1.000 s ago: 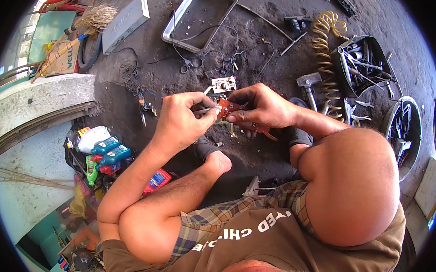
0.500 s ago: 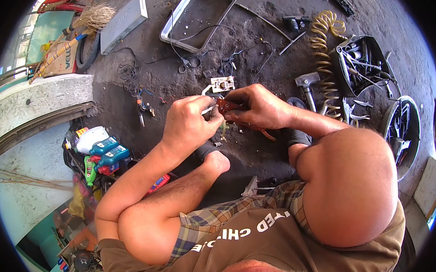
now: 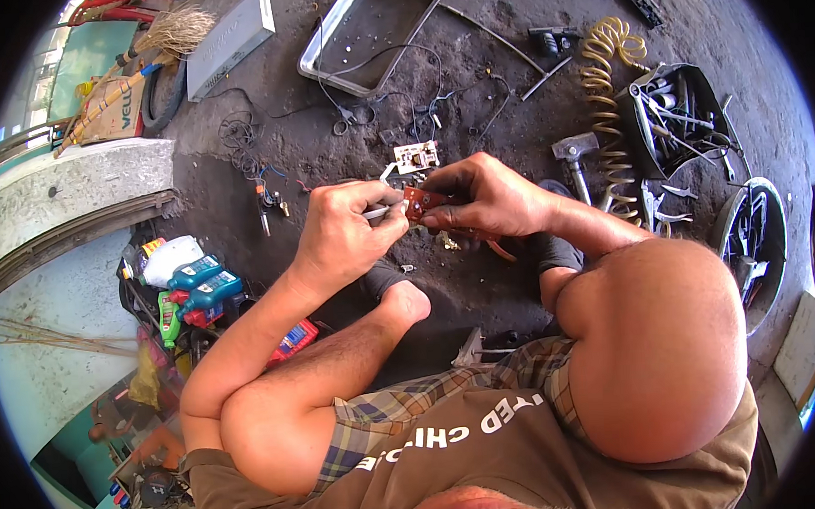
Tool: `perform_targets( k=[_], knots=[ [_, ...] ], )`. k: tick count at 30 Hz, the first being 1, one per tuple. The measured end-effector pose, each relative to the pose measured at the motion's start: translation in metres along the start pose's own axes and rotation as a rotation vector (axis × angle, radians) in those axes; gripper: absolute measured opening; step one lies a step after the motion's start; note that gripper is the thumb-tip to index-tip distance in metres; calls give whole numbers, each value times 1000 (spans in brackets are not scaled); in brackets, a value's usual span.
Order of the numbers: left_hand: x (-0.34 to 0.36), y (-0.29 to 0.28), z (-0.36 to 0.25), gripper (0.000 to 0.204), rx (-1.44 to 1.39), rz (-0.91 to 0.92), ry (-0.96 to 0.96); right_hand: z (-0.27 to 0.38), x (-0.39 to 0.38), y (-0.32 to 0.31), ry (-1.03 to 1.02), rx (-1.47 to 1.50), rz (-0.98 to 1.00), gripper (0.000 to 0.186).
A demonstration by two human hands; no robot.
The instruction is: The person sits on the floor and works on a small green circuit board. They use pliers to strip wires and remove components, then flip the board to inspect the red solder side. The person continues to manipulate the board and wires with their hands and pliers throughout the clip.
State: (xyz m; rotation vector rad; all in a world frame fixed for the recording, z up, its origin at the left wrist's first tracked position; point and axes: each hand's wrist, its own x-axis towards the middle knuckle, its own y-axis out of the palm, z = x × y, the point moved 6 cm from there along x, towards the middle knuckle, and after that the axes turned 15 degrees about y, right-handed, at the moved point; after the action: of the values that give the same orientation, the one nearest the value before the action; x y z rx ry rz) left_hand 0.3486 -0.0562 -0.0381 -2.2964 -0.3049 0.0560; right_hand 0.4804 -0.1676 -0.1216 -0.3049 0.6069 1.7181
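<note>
My right hand (image 3: 496, 196) is closed around a reddish-brown flat hand tool (image 3: 416, 205) with small holes in its face. A curved reddish end (image 3: 501, 250) shows below that hand. My left hand (image 3: 347, 230) pinches a thin whitish strip (image 3: 380, 212), its tip right against the tool's left edge. Fingers hide part of both pieces. Just beyond my hands, a small pale circuit board (image 3: 416, 157) lies on the dark ground, with a white piece (image 3: 387, 172) at its left edge. Below the tool sits a small yellowish bit (image 3: 448, 242).
A metal tray (image 3: 371, 85), black scissors (image 3: 354, 117) and tangled wires lie ahead. To the right are a hammer (image 3: 574, 149), a coiled yellow hose (image 3: 608, 109), a toolbox (image 3: 632, 126) and a round tub (image 3: 779, 229). Bottles (image 3: 207, 295) stand left.
The tool has turned slightly, showing more of its holed face. My left fingers have shifted a little, and the whitish strip shows more clearly. A person now shows at the lower left.
</note>
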Motion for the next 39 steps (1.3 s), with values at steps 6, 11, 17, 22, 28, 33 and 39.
perform_targets(
  k=[6,11,17,22,28,33,39],
  knots=[
    [0,3,5,11,-13,25,-2,-4,6,1,-293,-180,-138,35],
    [3,8,0,14,224,-34,95,3,10,5,-163,-188,-201,30],
    [4,9,-1,20,324,-120,147,10,11,1,-209,-188,-303,29],
    [2,10,-4,21,415,-90,204,10,9,-1,-286,-128,-297,28],
    [4,12,-9,19,439,-71,264,7,9,-2,-225,-98,-255,28],
    [3,11,-3,14,249,-73,208,-7,11,-5,-163,-59,-194,31],
    [2,6,-1,13,99,-51,132,-6,7,-4,-145,-37,-151,33]
  ],
)
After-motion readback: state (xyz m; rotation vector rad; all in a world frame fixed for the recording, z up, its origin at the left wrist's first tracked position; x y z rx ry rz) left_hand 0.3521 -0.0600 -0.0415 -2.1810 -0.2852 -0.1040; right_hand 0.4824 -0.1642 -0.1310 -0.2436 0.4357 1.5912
